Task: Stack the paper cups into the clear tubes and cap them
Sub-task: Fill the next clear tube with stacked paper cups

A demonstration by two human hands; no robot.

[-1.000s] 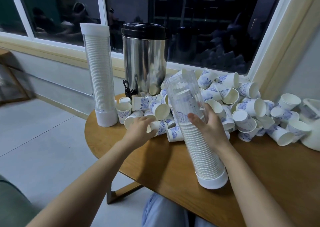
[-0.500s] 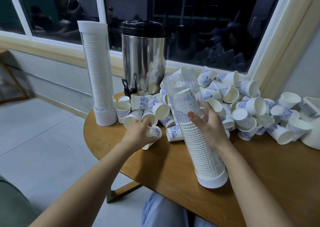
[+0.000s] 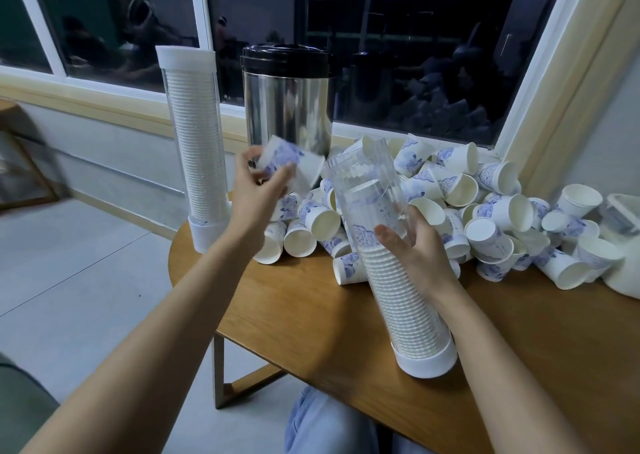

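My right hand grips a clear tube that stands tilted on its white base on the wooden table; the tube is mostly filled with stacked white cups and its top is uncapped. My left hand holds one blue-patterned paper cup on its side in the air, just left of the tube's open mouth. A heap of loose paper cups lies behind the tube. At the table's left end stands a second tube, full and capped in white.
A steel drinks urn with a black lid stands behind the cups by the window. A white container sits at the far right edge. The table's rounded near edge faces my lap; grey floor lies to the left.
My left hand picked a cup out of the pile and lifted it up toward the tube's mouth. My right hand kept its hold on the tube.
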